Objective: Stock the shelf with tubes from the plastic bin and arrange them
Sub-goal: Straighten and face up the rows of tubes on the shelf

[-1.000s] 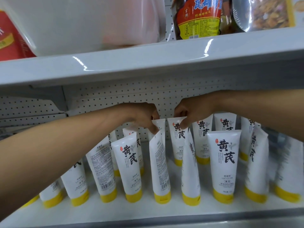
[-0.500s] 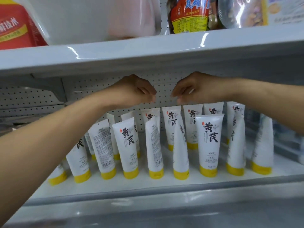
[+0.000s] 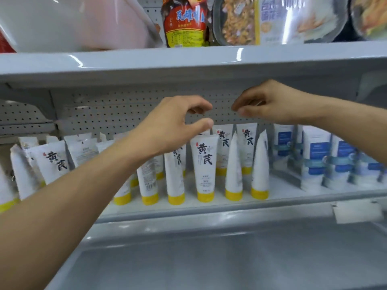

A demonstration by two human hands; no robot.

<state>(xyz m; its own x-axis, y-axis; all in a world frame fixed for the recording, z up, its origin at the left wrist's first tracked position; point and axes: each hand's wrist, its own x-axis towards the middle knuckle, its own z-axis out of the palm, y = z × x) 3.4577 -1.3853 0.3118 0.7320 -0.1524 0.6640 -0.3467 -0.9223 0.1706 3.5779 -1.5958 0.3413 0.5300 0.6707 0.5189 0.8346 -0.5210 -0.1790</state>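
Several white tubes with yellow caps stand cap-down in rows on the middle shelf (image 3: 209,206); one front tube (image 3: 204,164) faces me with black characters. My left hand (image 3: 178,122) hovers just above that tube, fingers and thumb loosely curved with nothing between them. Higher up and to the right, my right hand (image 3: 268,103) hangs in front of the pegboard back with loosely curled fingers and holds nothing. The white plastic bin (image 3: 62,24) sits on the upper shelf at the top left. My left forearm hides some tubes.
Blue-labelled white tubes (image 3: 314,155) fill the right part of the same shelf. Food packets and a red jar label (image 3: 184,21) stand on the upper shelf (image 3: 188,59), close over my hands. A lower shelf (image 3: 209,258) juts out below, with a price tag (image 3: 356,212).
Both hands let go of the back-row tube tops and rose clear of them. The view shifted right and back, bringing the blue-labelled tubes and the lower shelf into sight.
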